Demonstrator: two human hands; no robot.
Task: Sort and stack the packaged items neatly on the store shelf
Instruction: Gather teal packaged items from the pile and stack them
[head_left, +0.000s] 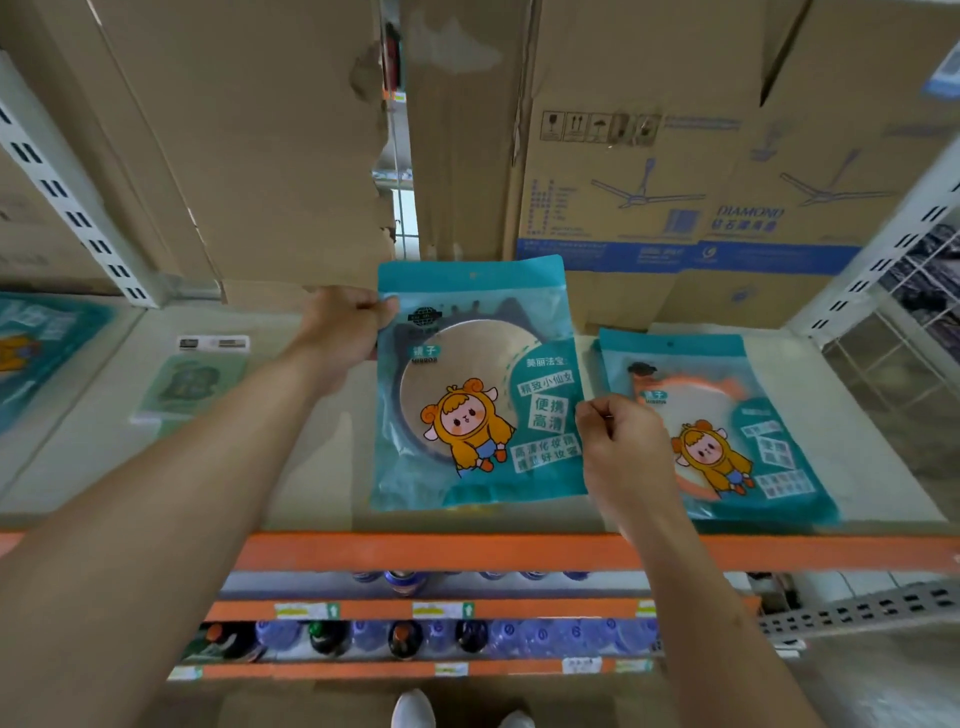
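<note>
A teal mirror package (475, 384) with a cartoon figure and a dark-rimmed round mirror is held over the middle of the pale shelf (322, 457). My left hand (343, 332) grips its upper left edge. My right hand (618, 441) pinches its right edge lower down. A second teal package (727, 431), with an orange-rimmed mirror, lies flat on the shelf to the right, partly behind my right hand. A pale green package (192, 384) lies flat at the left.
Tall cardboard boxes (675, 156) stand along the back of the shelf. Another teal package (47, 348) lies on the neighbouring shelf at far left. An orange beam (415, 551) edges the shelf front; bottles fill the shelves below.
</note>
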